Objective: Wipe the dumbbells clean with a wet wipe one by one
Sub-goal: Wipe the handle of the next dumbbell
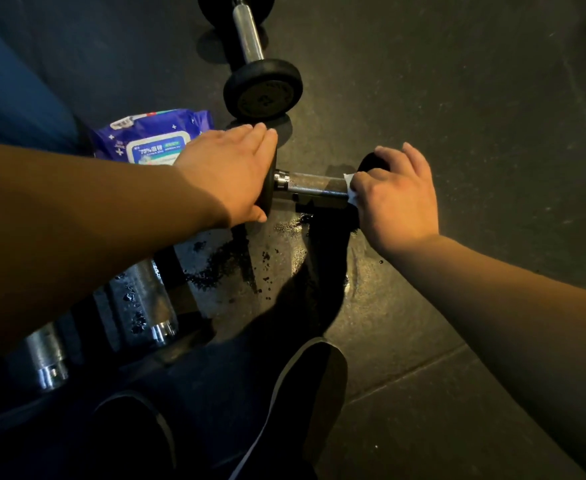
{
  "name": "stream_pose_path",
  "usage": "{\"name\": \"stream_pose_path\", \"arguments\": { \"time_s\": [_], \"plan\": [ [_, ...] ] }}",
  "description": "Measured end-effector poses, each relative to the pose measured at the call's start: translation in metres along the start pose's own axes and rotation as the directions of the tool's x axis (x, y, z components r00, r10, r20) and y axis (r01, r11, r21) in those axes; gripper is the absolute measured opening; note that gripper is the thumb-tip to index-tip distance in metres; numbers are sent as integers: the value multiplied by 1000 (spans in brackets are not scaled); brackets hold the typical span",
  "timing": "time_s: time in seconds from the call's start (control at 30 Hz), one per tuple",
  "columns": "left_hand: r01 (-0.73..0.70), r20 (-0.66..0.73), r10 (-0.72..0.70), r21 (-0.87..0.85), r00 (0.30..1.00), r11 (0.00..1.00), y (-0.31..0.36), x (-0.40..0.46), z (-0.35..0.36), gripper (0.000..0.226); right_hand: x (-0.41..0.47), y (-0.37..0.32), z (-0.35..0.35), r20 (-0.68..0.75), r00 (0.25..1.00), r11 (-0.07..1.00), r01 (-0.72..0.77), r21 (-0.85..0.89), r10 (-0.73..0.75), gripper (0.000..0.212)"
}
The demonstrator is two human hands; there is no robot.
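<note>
Bracing dumbbell (314,186) on floor (457,133), left hand (230,174) flat, fingers straight, against left head. Right hand (393,199) pinches wet wipe (351,190) at handle's right end. Risk: wet patch (284,251) underneath, dumbbell may roll or slip under pressure.

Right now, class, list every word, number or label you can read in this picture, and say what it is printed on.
"75%" followed by Chinese characters too blurred to make out: on the white label of the purple wet wipe pack.
Smaller print on the pack: too small and blurred to read.
Raised marking on the end of the far dumbbell: too dark to read.
Nothing else carries readable text.
</note>
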State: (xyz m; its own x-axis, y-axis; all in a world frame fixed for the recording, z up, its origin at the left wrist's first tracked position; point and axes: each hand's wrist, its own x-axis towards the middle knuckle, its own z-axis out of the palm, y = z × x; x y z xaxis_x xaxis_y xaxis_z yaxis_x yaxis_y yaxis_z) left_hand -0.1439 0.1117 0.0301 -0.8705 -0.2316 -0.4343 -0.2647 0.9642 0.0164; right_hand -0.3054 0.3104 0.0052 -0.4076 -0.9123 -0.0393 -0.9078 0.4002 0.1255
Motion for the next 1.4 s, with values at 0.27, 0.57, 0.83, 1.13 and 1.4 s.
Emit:
{"name": "stream_pose_path", "arguments": {
  "time_s": [0.27, 0.57, 0.83, 1.13, 1.4],
  "plan": [
    [5, 188, 10, -76, 982, 997, -16, 37, -29, 114, 9, 3, -4, 10, 1000, 1000, 16, -20, -16, 24],
    [-13, 13, 15, -154, 1000, 988, -10, 11, -6, 105, 16, -1, 1, 42, 997, 997, -73, 9, 72, 17],
    [-94, -79, 87, -93, 993, 991, 2, -16, -5, 75, 37, 2, -9, 299, 950, 995, -103, 17, 94, 15],
    [-110, -62, 105, -92, 993, 990, 12, -17, -7, 107, 33, 3, -11, 449, 893, 993, -87, 78, 43, 8],
    [-52, 87, 66, -159, 994, 986, 17, -41, 13, 101, 21, 0, -13, 495, 869, 996, -54, 77, 8, 8]
  ]
}}
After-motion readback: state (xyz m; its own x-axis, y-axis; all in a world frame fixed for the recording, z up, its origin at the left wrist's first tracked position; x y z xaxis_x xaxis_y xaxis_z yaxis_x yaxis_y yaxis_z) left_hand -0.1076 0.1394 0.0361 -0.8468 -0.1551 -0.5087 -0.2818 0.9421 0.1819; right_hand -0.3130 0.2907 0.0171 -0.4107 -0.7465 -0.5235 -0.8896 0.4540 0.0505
